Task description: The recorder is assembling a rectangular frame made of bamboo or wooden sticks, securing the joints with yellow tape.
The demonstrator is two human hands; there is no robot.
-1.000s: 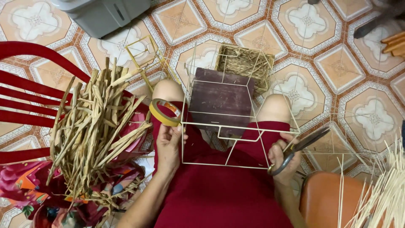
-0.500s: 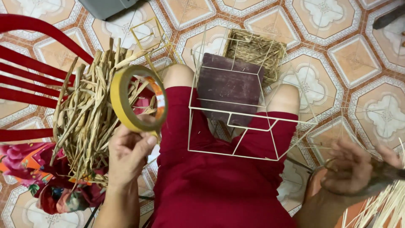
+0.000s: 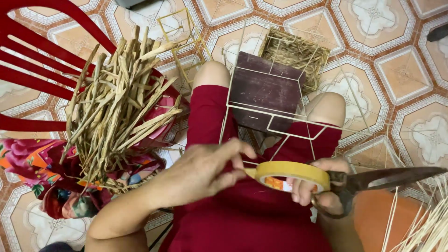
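the scissors (image 3: 373, 179) look likely to nick a finger or slip, since the right hand (image 3: 317, 186) is closed around both their handles and the roll of yellow tape (image 3: 291, 175) at once. the left hand (image 3: 210, 168) pinches the tape's near edge with thumb and fingers, so the roll sits between both hands, over the red lap, just below the white wire frame (image 3: 275, 116). dried straw (image 3: 116, 107) lies piled on the red chair (image 3: 32, 79) to the left.
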